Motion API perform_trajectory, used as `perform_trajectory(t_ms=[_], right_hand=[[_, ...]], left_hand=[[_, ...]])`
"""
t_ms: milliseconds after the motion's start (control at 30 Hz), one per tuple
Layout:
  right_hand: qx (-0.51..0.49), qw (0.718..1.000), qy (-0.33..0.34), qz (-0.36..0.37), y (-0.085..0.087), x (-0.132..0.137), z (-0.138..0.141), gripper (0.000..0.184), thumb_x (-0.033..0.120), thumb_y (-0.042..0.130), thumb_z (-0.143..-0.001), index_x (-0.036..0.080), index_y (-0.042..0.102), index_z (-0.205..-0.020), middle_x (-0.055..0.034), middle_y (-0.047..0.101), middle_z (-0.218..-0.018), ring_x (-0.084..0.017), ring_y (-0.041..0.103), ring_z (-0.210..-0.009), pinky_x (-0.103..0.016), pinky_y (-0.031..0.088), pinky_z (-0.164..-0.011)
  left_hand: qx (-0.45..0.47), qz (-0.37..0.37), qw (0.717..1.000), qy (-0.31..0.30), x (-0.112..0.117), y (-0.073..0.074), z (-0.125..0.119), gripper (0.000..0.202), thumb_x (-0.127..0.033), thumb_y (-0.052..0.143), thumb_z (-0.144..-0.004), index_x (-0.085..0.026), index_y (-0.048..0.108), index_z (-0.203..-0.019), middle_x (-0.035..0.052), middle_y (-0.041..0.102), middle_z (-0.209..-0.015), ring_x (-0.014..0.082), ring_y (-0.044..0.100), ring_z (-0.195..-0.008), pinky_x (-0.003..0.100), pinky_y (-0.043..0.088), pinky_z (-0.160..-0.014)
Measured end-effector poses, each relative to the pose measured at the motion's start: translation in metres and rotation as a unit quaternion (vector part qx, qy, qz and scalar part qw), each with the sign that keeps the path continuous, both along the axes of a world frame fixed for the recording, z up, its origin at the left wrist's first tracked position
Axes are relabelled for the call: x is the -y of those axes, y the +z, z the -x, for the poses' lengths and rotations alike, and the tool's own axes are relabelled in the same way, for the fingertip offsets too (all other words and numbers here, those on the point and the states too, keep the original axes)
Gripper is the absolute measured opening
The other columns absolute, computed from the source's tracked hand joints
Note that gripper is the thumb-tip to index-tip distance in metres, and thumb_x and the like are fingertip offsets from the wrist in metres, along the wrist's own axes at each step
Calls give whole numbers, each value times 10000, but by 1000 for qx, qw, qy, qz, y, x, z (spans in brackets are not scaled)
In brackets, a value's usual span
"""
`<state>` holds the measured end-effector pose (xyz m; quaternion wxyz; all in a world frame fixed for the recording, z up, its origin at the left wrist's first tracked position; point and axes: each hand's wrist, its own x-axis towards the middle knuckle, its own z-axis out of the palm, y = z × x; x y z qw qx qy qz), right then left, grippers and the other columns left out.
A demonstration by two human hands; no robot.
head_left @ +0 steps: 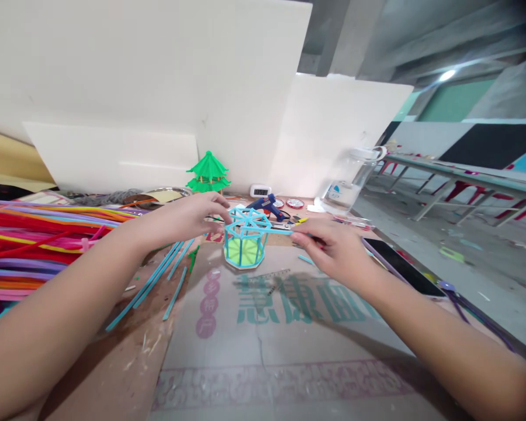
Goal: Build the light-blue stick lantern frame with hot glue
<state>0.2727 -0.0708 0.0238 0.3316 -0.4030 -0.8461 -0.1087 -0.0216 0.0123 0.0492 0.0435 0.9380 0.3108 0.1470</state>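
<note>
A small cage-like frame [241, 240] of light-blue pipe cleaners, with a yellow-green base inside, stands upright on the printed cardboard [219, 362]. My left hand [195, 217] is at its upper left side, fingers bent and apart. Whether those fingertips touch the frame is unclear. On the other side, my right hand [333, 248] pinches the end of a light-blue pipe cleaner [280, 232], which reaches across to the frame's top edge. Scissors [284, 225] lie just behind that strip, partly hidden.
Pipe cleaners [39, 234] of several colours are heaped at left, near loose blue strips [153, 286]. Behind stand a green tiered roof model [208, 172], a timer [260, 190], a glue gun [265, 204] and a clear jug [344, 181]. A phone [403, 266] lies at right.
</note>
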Motion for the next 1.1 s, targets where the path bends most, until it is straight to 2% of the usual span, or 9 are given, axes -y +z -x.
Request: perform_trajectory(t_ms=[100,200,367,467,633,733,867,967,1100], right_hand=[[23,1000,21,1,-8,-2,1,219,255,501,-956,173,704,-968,-60,736,-814,-171,665,-710,-264,452,-630],[38,998,41,10,-11,-4,-1,224,232,495,-960,192,677,-1085,-57,751,-924,-164,687,-771,-248,468,-660],[41,999,19,13,-12,-7,-3,190,208,474,-953,172,654,-1006,-60,731,-903,-167,672,-767,-251,466,-655],[50,999,-6,16,-12,-9,-4,180,236,483,-953,179,653,-972,-46,720,-869,-168,655,-732,-260,450,-642],[63,998,-10,26,-12,-10,-5,198,284,494,-961,187,661,-918,-24,703,-778,-159,636,-671,-256,414,-595],[64,998,-13,21,-11,-10,-6,198,279,498,-960,188,671,-935,-33,721,-811,-170,659,-711,-259,425,-620],[55,998,5,5,-9,-12,-9,194,242,496,-959,187,681,-971,-51,740,-891,-174,675,-783,-257,446,-677],[40,999,14,9,-8,-13,-11,173,222,508,-945,174,674,-929,-48,717,-824,-157,648,-727,-246,432,-641],[33,999,13,41,-12,-12,-7,170,256,526,-943,173,663,-887,-30,685,-764,-139,597,-645,-245,405,-604]], left_hand=[[7,19,1000,-10,-8,-7,-1,251,-322,543,-896,-208,722,-1028,75,631,-1195,217,585,-1119,314,448,-952],[27,-3,1000,7,-7,-11,-4,246,-359,560,-892,-199,720,-989,88,582,-1235,226,575,-1134,334,442,-961],[45,-50,998,18,4,-10,-15,212,-350,578,-891,-186,710,-878,83,574,-1213,233,574,-1128,345,435,-940],[42,-68,997,14,10,-12,-23,195,-335,597,-887,-175,708,-880,82,618,-1106,230,592,-1060,346,433,-903],[65,-120,989,60,16,-22,-35,266,-398,590,-895,-168,702,-818,58,621,-875,217,601,-876,323,419,-760],[62,-146,986,56,16,-25,-38,273,-381,575,-910,-163,716,-826,59,628,-845,218,600,-857,324,405,-752],[43,-131,990,13,12,-20,-33,167,-260,600,-896,-190,750,-879,64,665,-904,222,602,-905,331,396,-787],[49,-103,993,2,9,-15,-29,169,-195,588,-883,-189,756,-860,67,653,-916,204,592,-883,311,399,-759],[58,-93,994,-8,6,-17,-29,198,-188,557,-889,-185,747,-832,61,626,-884,191,575,-846,302,392,-739]])
